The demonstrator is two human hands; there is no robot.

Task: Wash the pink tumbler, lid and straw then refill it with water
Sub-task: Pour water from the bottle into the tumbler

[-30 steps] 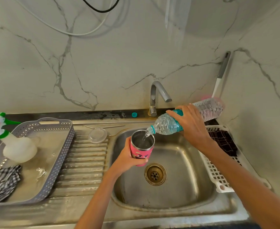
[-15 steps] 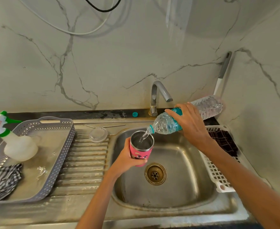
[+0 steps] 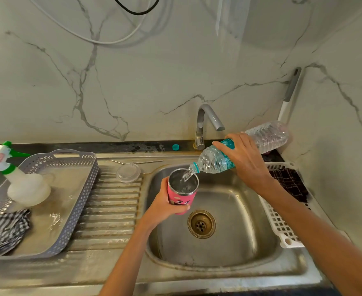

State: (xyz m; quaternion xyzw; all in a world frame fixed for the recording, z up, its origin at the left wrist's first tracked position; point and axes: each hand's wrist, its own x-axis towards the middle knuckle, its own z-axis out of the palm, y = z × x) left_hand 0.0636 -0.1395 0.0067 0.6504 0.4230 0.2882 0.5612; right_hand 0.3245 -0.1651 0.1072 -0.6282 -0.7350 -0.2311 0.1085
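Above the sink basin, left hand grips the pink tumbler while right hand grips a tilted water bottle pouring in; overtipping could overflow it.

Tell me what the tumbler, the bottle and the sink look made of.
Tumbler: probably steel, by its grey reflective inner wall and rim, with a pink painted outside. Bottle: thin clear plastic, ribbed and see-through. Sink: likely stainless steel, dull brushed sheen, brownish staining.
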